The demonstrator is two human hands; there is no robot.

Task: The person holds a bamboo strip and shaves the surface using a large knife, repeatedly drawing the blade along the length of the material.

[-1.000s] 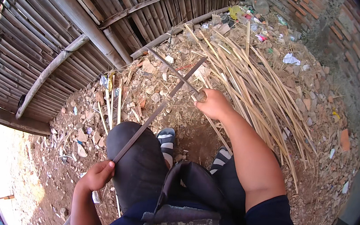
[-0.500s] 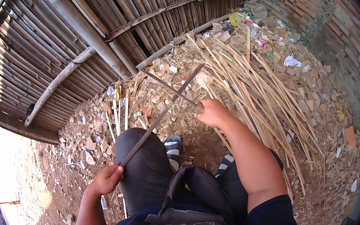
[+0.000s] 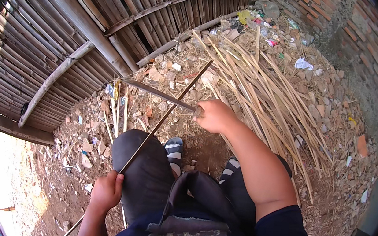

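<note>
My left hand [image 3: 107, 190] is closed around a long, thin dark strip [image 3: 146, 142], apparently bamboo. It slants up and away across my left knee, and its tail comes out below my hand beside the forearm. My right hand [image 3: 217, 116] grips the handle of a long-bladed knife [image 3: 152, 91], its blade pointing left. Blade and strip cross in front of my knees; whether they touch I cannot tell. Right of the knife lies a loose heap of pale split bamboo strips [image 3: 262, 94] on the ground.
A bamboo slat wall [image 3: 82, 24] leans over the left side, and a brick wall [image 3: 363, 40] stands at the far right. Broken bricks, stones and litter cover the ground. A few upright pale strips [image 3: 116, 111] stand beside my left knee. My sandalled feet [image 3: 174, 153] are below.
The strip has turned and now shows a narrower edge, with its tail visible below my left hand. The knife's blade has tilted, showing more of its flat, and its tip sits lower and farther left.
</note>
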